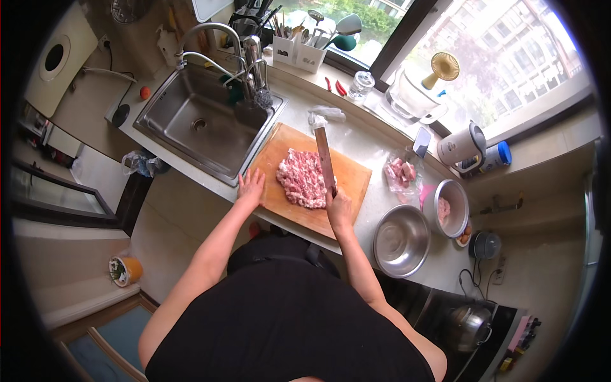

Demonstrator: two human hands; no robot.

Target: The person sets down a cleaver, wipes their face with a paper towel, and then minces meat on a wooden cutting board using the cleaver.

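Note:
Chopped raw meat (pixel 301 179) lies in a flat heap on a wooden cutting board (pixel 352 177). My right hand (pixel 339 209) grips the handle of a cleaver (pixel 325 160). Its blade stands over the right side of the meat, pointing away from me; whether it touches the board cannot be told. My left hand (pixel 251 187) rests on the board's left edge with its fingers apart, holding nothing. Beyond the board lies a crumpled clear plastic bag (pixel 328 113).
A steel sink (pixel 200 122) adjoins the board's left. To the right are an empty steel bowl (pixel 402 242), another bowl (pixel 446 208) with meat, and bagged meat pieces (pixel 402 173). Red chilies (pixel 340 88) and a glass jar (pixel 362 85) stand along the windowsill.

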